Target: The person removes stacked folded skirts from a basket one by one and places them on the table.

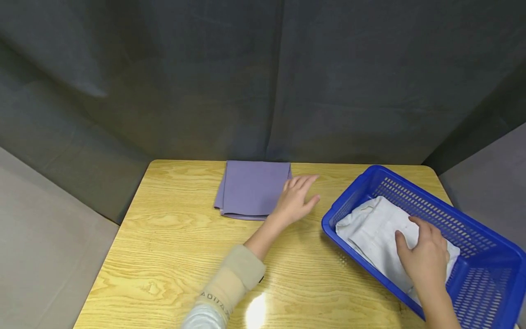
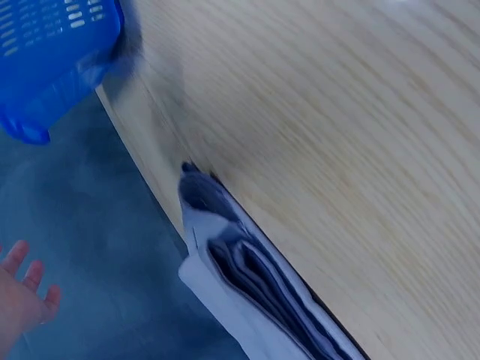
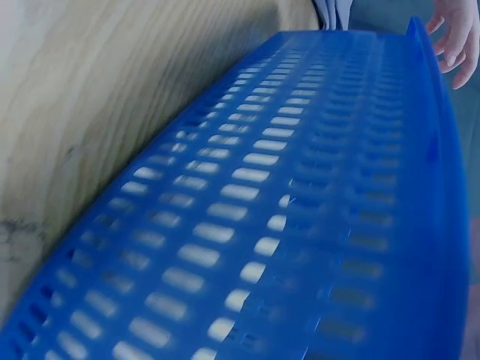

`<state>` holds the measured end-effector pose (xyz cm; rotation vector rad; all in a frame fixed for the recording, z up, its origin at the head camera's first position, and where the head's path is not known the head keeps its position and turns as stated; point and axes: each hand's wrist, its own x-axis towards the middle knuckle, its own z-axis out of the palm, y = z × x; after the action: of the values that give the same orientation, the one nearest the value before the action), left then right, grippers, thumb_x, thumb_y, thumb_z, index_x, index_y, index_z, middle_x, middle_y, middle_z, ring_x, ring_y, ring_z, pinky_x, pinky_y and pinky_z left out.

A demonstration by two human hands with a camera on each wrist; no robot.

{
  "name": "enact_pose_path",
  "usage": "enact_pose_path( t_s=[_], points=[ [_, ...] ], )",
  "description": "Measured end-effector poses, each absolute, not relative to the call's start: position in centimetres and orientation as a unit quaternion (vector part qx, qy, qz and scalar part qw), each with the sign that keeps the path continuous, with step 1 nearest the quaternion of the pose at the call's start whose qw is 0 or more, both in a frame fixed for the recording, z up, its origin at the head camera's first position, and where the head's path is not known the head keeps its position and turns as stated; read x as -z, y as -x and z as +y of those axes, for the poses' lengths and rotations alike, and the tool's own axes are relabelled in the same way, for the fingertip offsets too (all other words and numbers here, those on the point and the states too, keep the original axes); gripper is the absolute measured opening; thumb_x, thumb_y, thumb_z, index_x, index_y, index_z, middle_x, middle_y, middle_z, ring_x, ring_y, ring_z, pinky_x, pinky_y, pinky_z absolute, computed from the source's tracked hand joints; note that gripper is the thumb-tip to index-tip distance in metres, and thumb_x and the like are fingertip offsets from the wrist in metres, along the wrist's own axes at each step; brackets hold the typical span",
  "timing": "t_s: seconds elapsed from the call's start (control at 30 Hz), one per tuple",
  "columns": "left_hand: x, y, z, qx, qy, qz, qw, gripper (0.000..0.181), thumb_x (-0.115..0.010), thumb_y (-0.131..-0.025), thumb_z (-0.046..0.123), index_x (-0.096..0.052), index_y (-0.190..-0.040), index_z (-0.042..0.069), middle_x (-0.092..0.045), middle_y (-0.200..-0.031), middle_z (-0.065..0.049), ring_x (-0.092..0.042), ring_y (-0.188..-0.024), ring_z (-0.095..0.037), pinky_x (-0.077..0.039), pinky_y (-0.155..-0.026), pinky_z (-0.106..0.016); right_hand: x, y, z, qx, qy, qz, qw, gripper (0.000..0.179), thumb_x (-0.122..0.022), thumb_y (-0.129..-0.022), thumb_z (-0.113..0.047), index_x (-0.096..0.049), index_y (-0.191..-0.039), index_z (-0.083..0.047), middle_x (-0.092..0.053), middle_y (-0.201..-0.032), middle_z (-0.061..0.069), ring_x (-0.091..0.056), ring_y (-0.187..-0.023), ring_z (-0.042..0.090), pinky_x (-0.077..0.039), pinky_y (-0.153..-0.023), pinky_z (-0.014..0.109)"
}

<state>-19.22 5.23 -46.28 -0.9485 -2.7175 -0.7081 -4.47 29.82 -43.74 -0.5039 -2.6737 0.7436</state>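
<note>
Head view looks down; near wrist views share the basket (image 3: 300, 187).

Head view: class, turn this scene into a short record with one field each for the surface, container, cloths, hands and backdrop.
Surface: wooden table
Container: blue basket, slatted, at the right, set at a slant
Cloth outside: purple cloth, folded, near the table's far edge
Cloth inside: white cloth, in the basket
Left hand: fingers extended, holding nothing
Right hand: over the white cloth; contact unclear
Backdrop: dark curtain
</note>
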Motion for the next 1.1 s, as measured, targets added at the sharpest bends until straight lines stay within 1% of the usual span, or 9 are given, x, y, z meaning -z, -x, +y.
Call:
enact_pose_path(
  t_s=[0.17, 0.33, 0.5, 0.7, 0.77, 1.0, 1.1],
  points=[
    [46.3, 18.8, 6.7, 0.226, 0.331, -0.912, 0.084, 0.053, -0.047, -0.093, 0.037, -0.033, -0.141, 0.021, -0.045, -0.136, 0.002, -0.037, -0.125, -0.019, -0.026, -0.106, -0.039, 43.9, 3.6, 31.1, -0.261, 0.205, -0.932, 0.142, 0.049, -0.057, -0.084, -0.015, -0.043, -0.129, -0.001, -0.037, -0.129, 0.033, -0.030, -0.117, 0.054, -0.024, -0.085, 0.067],
    [46.5, 18.3, 8.1, 0.217, 0.342, -0.911, 0.077, 0.053, -0.044, -0.094, 0.041, -0.030, -0.142, 0.024, -0.042, -0.138, 0.004, -0.036, -0.125, -0.016, -0.025, -0.107, -0.038, 44.2, 2.7, 32.2, -0.263, 0.237, -0.927, 0.122, 0.052, -0.055, -0.085, -0.016, -0.039, -0.133, -0.001, -0.034, -0.132, 0.034, -0.027, -0.118, 0.055, -0.022, -0.086, 0.068],
    [46.7, 17.9, 9.3, 0.225, 0.357, -0.904, 0.070, 0.054, -0.041, -0.094, 0.044, -0.030, -0.143, 0.023, -0.041, -0.139, 0.004, -0.036, -0.127, -0.017, -0.026, -0.107, -0.037, 44.6, 1.9, 33.2, -0.263, 0.255, -0.923, 0.115, 0.054, -0.055, -0.085, -0.016, -0.038, -0.133, 0.000, -0.033, -0.132, 0.035, -0.026, -0.118, 0.057, -0.022, -0.088, 0.067],
    [46.9, 17.3, 10.7, 0.268, 0.370, -0.887, 0.062, 0.054, -0.044, -0.094, 0.042, -0.031, -0.142, 0.021, -0.040, -0.139, 0.003, -0.035, -0.127, -0.017, -0.027, -0.106, -0.034, 45.1, 1.5, 34.0, -0.270, 0.256, -0.920, 0.124, 0.054, -0.055, -0.084, -0.011, -0.037, -0.133, 0.003, -0.034, -0.130, 0.037, -0.027, -0.118, 0.056, -0.019, -0.094, 0.064],
    [46.9, 17.1, 11.2, 0.279, 0.375, -0.882, 0.058, 0.055, -0.045, -0.094, 0.041, -0.030, -0.142, 0.021, -0.040, -0.140, 0.002, -0.035, -0.127, -0.017, -0.028, -0.105, -0.033, 45.3, 1.4, 34.2, -0.275, 0.256, -0.917, 0.132, 0.055, -0.055, -0.083, -0.010, -0.037, -0.133, 0.004, -0.035, -0.128, 0.037, -0.027, -0.117, 0.056, -0.020, -0.094, 0.063],
    [46.4, 16.6, 12.7, 0.295, 0.381, -0.875, 0.035, 0.057, -0.047, -0.093, 0.040, -0.027, -0.143, 0.022, -0.039, -0.140, 0.002, -0.034, -0.128, -0.016, -0.027, -0.106, -0.031, 45.9, 0.9, 35.0, -0.301, 0.263, -0.903, 0.157, 0.056, -0.058, -0.081, -0.006, -0.037, -0.132, 0.007, -0.037, -0.125, 0.038, -0.027, -0.119, 0.054, -0.020, -0.097, 0.060],
    [46.2, 16.4, 13.5, 0.298, 0.380, -0.875, 0.020, 0.057, -0.046, -0.093, 0.040, -0.026, -0.144, 0.023, -0.037, -0.142, 0.003, -0.033, -0.129, -0.014, -0.025, -0.107, -0.028, 46.3, 0.8, 35.4, -0.311, 0.269, -0.898, 0.155, 0.059, -0.058, -0.080, -0.005, -0.035, -0.133, 0.007, -0.036, -0.124, 0.037, -0.028, -0.119, 0.052, -0.020, -0.097, 0.060]
  ],
)
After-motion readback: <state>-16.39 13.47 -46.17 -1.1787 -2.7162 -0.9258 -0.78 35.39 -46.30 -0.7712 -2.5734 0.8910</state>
